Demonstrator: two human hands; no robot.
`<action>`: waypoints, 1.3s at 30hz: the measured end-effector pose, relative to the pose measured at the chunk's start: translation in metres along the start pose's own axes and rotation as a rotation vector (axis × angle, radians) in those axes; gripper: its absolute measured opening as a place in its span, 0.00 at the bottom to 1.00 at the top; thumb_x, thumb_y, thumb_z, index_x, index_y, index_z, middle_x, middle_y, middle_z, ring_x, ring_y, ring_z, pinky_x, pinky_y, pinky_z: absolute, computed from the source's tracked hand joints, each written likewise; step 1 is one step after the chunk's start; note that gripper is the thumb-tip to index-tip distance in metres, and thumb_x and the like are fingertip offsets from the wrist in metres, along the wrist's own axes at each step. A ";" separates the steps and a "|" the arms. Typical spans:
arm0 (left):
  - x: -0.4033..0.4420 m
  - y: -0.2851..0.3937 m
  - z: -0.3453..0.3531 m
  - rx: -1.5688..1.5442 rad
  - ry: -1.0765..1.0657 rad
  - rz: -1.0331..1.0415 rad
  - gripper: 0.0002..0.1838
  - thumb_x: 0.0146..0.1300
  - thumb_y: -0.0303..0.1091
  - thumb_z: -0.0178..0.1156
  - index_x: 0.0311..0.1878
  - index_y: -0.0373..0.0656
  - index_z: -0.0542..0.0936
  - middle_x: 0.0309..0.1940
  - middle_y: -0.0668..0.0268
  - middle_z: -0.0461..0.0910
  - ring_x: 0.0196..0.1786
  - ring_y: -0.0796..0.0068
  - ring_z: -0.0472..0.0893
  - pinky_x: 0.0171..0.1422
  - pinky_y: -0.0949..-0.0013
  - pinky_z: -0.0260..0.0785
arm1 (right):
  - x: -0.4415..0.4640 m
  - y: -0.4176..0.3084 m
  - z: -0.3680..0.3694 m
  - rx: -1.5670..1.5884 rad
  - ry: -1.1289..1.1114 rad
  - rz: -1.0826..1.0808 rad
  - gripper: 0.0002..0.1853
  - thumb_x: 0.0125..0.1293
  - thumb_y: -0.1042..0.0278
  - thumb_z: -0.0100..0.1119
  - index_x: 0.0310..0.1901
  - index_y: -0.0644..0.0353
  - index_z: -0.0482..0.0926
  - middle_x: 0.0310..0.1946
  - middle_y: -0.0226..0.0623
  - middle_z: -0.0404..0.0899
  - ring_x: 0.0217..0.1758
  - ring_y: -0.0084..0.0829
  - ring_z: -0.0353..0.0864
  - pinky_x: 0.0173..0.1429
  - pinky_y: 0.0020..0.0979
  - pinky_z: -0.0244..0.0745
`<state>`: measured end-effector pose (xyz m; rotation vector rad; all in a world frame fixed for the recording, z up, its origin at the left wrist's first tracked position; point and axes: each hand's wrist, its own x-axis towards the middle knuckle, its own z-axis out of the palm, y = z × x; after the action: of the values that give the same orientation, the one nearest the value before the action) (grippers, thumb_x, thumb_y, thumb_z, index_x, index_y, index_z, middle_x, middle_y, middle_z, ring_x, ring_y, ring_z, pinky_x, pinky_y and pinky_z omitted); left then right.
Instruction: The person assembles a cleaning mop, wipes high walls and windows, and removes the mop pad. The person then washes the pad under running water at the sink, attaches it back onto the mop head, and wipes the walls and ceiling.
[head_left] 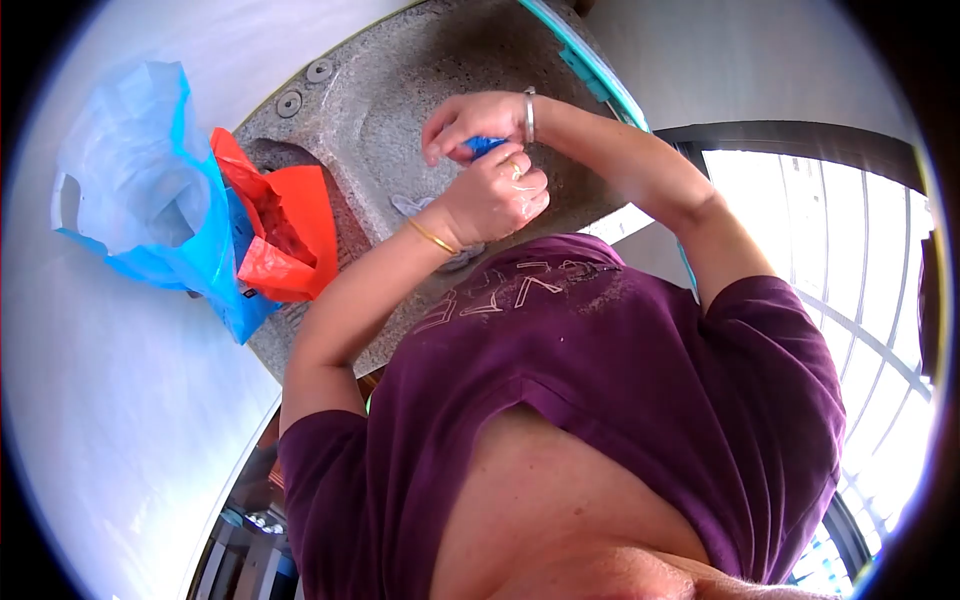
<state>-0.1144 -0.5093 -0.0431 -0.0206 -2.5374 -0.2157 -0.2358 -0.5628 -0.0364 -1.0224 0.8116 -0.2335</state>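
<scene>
My left hand (500, 195), with a gold bracelet and a ring, is closed in a fist over the stone sink. A small, bright blue thing (485, 146) shows between it and my right hand; most of it is covered, so its kind is unclear. Wearing a silver bangle, my right hand (472, 122) curls its fingers around the blue thing from the far side. The two hands are nearly touching. Below and partly behind my left hand, a crumpled grey cloth (412, 205) lies in the stone sink (370, 130).
Left of the sink, a blue-and-clear plastic bag (140, 190) stands open. A red plastic bag (310, 225) leans against it at the sink's edge. Two round fittings (289, 104) sit on the rim. A teal-edged strip (580, 62) runs along the sink's far right side, and a barred window (830, 230) is at right.
</scene>
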 end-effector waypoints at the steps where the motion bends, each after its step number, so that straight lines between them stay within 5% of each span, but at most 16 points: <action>1: -0.005 -0.002 0.014 0.033 -0.091 0.021 0.06 0.46 0.35 0.55 0.21 0.46 0.77 0.23 0.68 0.72 0.35 0.68 0.76 0.47 0.65 0.69 | 0.010 0.009 -0.001 -0.099 0.005 0.055 0.09 0.55 0.64 0.62 0.30 0.61 0.80 0.15 0.26 0.70 0.17 0.17 0.65 0.23 0.24 0.62; 4: -0.020 -0.004 0.068 0.048 -0.238 0.003 0.07 0.46 0.36 0.55 0.22 0.46 0.78 0.24 0.67 0.73 0.36 0.67 0.77 0.46 0.63 0.70 | 0.027 0.028 0.004 -0.442 -0.060 0.021 0.08 0.54 0.64 0.62 0.30 0.60 0.81 0.15 0.26 0.71 0.19 0.17 0.66 0.24 0.25 0.63; 12: -0.031 0.019 0.109 0.230 -0.508 -0.046 0.09 0.47 0.36 0.54 0.24 0.45 0.82 0.28 0.62 0.80 0.37 0.64 0.80 0.44 0.61 0.70 | 0.051 0.091 0.014 -0.710 0.055 0.160 0.09 0.54 0.64 0.60 0.31 0.62 0.81 0.17 0.33 0.76 0.22 0.25 0.73 0.28 0.32 0.68; 14: -0.034 0.015 0.121 0.235 -0.484 -0.034 0.10 0.48 0.36 0.54 0.24 0.46 0.83 0.28 0.63 0.82 0.36 0.64 0.80 0.45 0.60 0.70 | 0.062 0.109 0.010 -0.764 0.080 0.116 0.10 0.54 0.65 0.59 0.31 0.63 0.81 0.20 0.38 0.79 0.24 0.32 0.77 0.32 0.35 0.71; 16: -0.033 0.014 0.126 0.115 -0.710 -0.114 0.12 0.53 0.35 0.52 0.32 0.45 0.85 0.34 0.58 0.83 0.40 0.59 0.81 0.51 0.54 0.68 | 0.072 0.122 0.005 -0.913 0.122 -0.033 0.11 0.52 0.65 0.58 0.31 0.63 0.82 0.24 0.43 0.81 0.29 0.38 0.80 0.37 0.38 0.73; 23: -0.048 0.013 0.126 0.021 -0.799 -0.168 0.13 0.54 0.34 0.50 0.33 0.44 0.84 0.36 0.59 0.82 0.42 0.60 0.80 0.50 0.55 0.68 | 0.078 0.130 0.008 -0.994 0.284 0.054 0.12 0.52 0.64 0.57 0.35 0.60 0.83 0.30 0.42 0.82 0.34 0.39 0.81 0.42 0.38 0.74; 26: -0.056 0.009 0.092 -0.154 -0.560 -0.083 0.11 0.54 0.31 0.51 0.33 0.41 0.83 0.40 0.59 0.81 0.45 0.59 0.78 0.53 0.54 0.67 | 0.050 0.103 -0.004 -0.543 0.222 0.185 0.12 0.56 0.63 0.55 0.34 0.61 0.82 0.32 0.42 0.82 0.35 0.32 0.81 0.39 0.37 0.76; 27: -0.060 0.011 0.077 -0.150 -0.309 -0.116 0.11 0.53 0.28 0.53 0.37 0.39 0.81 0.44 0.57 0.79 0.48 0.57 0.76 0.55 0.56 0.67 | 0.040 0.100 -0.014 -0.498 0.214 0.178 0.12 0.57 0.62 0.55 0.36 0.61 0.82 0.35 0.40 0.82 0.36 0.29 0.81 0.37 0.36 0.76; 28: -0.061 0.008 0.064 -0.143 -0.061 -0.145 0.13 0.52 0.26 0.55 0.42 0.38 0.79 0.49 0.55 0.76 0.52 0.55 0.74 0.57 0.59 0.68 | 0.031 0.111 -0.029 -0.100 0.142 0.169 0.14 0.58 0.61 0.55 0.40 0.60 0.81 0.39 0.39 0.81 0.37 0.28 0.80 0.40 0.35 0.77; 29: -0.057 0.003 0.048 -0.136 -0.064 -0.139 0.13 0.52 0.26 0.55 0.42 0.38 0.79 0.49 0.55 0.76 0.52 0.55 0.74 0.57 0.59 0.68 | 0.018 0.126 -0.044 0.296 0.062 0.155 0.16 0.59 0.60 0.55 0.44 0.59 0.80 0.43 0.39 0.80 0.38 0.27 0.80 0.42 0.34 0.78; 31: -0.050 0.002 0.018 -0.159 0.371 -0.539 0.16 0.59 0.23 0.51 0.51 0.37 0.74 0.53 0.53 0.74 0.55 0.53 0.73 0.63 0.52 0.62 | -0.021 0.098 -0.043 0.182 0.166 -0.102 0.22 0.60 0.60 0.58 0.53 0.63 0.74 0.45 0.38 0.78 0.48 0.29 0.77 0.58 0.35 0.72; 32: -0.051 0.005 0.013 -0.298 0.493 -0.833 0.18 0.64 0.25 0.50 0.57 0.37 0.69 0.56 0.54 0.71 0.58 0.56 0.71 0.64 0.57 0.61 | -0.039 0.076 -0.031 0.394 0.257 -0.127 0.22 0.59 0.69 0.59 0.55 0.62 0.72 0.44 0.34 0.79 0.46 0.26 0.78 0.54 0.33 0.73; 34: -0.048 -0.002 -0.004 -0.661 0.760 -1.209 0.17 0.65 0.26 0.51 0.57 0.36 0.69 0.56 0.55 0.71 0.57 0.63 0.72 0.63 0.64 0.62 | -0.055 0.065 -0.027 0.323 0.399 -0.447 0.24 0.59 0.69 0.60 0.58 0.62 0.69 0.49 0.35 0.77 0.50 0.27 0.76 0.58 0.32 0.70; 36: -0.041 -0.003 -0.021 -1.172 1.062 -1.326 0.16 0.65 0.25 0.51 0.56 0.35 0.70 0.55 0.55 0.72 0.57 0.70 0.72 0.61 0.69 0.63 | -0.071 0.051 -0.013 0.495 0.454 -0.673 0.26 0.60 0.66 0.60 0.60 0.61 0.67 0.53 0.34 0.74 0.53 0.28 0.75 0.61 0.33 0.67; 37: -0.040 -0.005 -0.028 -1.162 1.022 -1.255 0.14 0.64 0.24 0.51 0.53 0.34 0.72 0.51 0.54 0.76 0.54 0.70 0.74 0.59 0.69 0.65 | -0.073 0.050 -0.014 0.530 0.413 -0.768 0.29 0.65 0.56 0.55 0.63 0.60 0.63 0.57 0.37 0.71 0.56 0.33 0.74 0.61 0.35 0.66; 39: -0.032 -0.004 -0.039 -1.236 0.980 -1.169 0.13 0.64 0.24 0.51 0.52 0.34 0.73 0.48 0.55 0.77 0.53 0.70 0.75 0.59 0.68 0.66 | -0.074 0.053 -0.005 0.425 0.472 -0.564 0.31 0.66 0.50 0.50 0.65 0.60 0.61 0.59 0.39 0.69 0.57 0.34 0.72 0.61 0.36 0.66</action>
<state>-0.0663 -0.5179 -0.0300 0.8355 -0.8874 -1.6635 -0.3008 -0.4992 -0.0457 -0.7757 0.8276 -1.1153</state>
